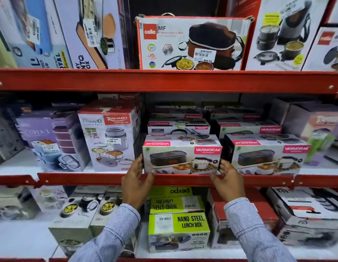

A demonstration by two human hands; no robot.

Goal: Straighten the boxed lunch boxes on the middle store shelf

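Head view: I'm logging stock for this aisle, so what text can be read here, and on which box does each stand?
"cello", "MF", "NINE MART", "899.00": top-shelf box.
"Classic 3", "LUNCH PACK", "RISHABH": tall box.
"CUBEX-3": purple box.
"VARMORA": box between left hand and right hand; also its neighbour.
"NANO STEEL LUNCH BOX": green box.
"pexpo", upside down: box above.
Barcodes, small print: unreadable.

Narrow gaps only: the front Varmora box (181,157) sits w/ the Rishabh box (109,140) close on its left & a second Varmora box (266,157) close on its right, more boxes stacked behind, red shelf lip (164,179) below.
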